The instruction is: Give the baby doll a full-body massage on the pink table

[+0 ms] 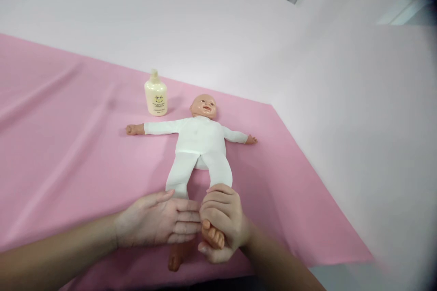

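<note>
Right hand (pixel 221 225) wrapped tight around one foot of the doll (pixel 200 143) (flat on its back on the pink surface (pixel 68 154)). Left hand (pixel 157 225) open, flat beside it. Might tug too hard and slide the doll into the bottle (pixel 156 94).

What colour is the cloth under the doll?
Pink, seen in the head view: cloth, doll.

Pink-sheeted bed (pixel 61 154) under a supine doll (pixel 200 138) and lotion bottle (pixel 156 94).
</note>
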{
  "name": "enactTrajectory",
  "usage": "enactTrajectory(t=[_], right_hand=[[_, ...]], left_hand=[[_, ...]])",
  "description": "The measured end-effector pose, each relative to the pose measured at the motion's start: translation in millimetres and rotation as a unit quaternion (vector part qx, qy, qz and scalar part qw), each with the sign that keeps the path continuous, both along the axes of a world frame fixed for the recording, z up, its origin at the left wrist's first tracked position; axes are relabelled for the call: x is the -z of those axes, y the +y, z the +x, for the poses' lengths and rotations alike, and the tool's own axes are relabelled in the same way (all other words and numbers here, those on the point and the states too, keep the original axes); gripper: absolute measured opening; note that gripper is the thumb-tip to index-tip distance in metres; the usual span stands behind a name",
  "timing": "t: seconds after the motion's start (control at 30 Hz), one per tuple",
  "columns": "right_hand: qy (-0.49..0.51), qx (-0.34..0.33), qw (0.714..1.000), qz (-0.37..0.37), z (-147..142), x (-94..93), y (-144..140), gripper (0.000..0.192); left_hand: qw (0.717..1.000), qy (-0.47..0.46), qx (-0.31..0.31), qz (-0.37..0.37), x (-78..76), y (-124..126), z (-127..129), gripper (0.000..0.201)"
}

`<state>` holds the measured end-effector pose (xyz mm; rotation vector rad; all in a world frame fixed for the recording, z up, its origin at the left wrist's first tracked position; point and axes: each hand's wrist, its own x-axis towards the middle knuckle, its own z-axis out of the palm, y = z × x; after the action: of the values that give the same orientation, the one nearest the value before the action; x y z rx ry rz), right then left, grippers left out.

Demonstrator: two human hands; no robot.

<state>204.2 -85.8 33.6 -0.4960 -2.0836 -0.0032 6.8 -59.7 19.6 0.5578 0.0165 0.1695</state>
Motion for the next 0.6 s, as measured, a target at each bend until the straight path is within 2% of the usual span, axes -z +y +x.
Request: enactTrajectory(t=[0.33,0.43,0.6], right_hand=[[-0.025,-0.050,0.998,0.021,0.6,-4.1,-4.1,0.028],[-0.034,-0.059,0.997,0.025,-0.2,-5.8,-6.1,0.026],[-0.035,-0.062,0.997,0.019,-0.5,-7.2,-7.3,0.021]], left_hand=[[0.996,0.019,-0.036,-0.076,0.4,-3.0,0.6,0.064],[0.997,0.012,-0.043,-0.069,0.6,-3.8,1.2,0.063],[0.999,0.001,-0.021,-0.044,0.8,-2.5,2.0,0.064]])
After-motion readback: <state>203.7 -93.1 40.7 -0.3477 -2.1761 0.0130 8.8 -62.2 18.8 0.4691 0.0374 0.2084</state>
